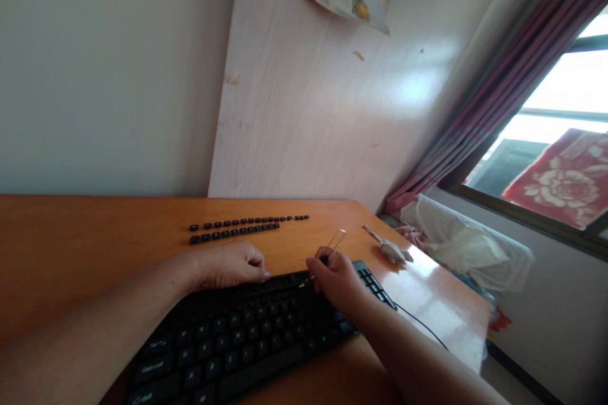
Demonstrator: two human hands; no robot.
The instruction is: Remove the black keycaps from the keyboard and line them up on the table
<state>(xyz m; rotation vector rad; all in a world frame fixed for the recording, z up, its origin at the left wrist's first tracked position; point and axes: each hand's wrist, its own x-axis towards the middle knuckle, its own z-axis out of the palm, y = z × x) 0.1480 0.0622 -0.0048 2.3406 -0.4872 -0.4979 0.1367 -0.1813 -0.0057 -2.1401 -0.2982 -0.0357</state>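
Observation:
A black keyboard (247,335) lies on the orange wooden desk (71,234) in front of me. My left hand (228,266) rests curled at the keyboard's far edge, fingers closed, fingertips touching the top row. My right hand (335,278) is closed around a thin wire keycap puller (336,239), whose loop sticks up beyond the knuckles. Two rows of loose black keycaps (242,228) are lined up on the desk behind the keyboard.
A small brush or cloth-like item (389,248) lies at the desk's right side. The keyboard cable (422,326) runs toward the right edge. A pale wooden board (308,107) leans on the wall. White bags (465,240) sit under the window.

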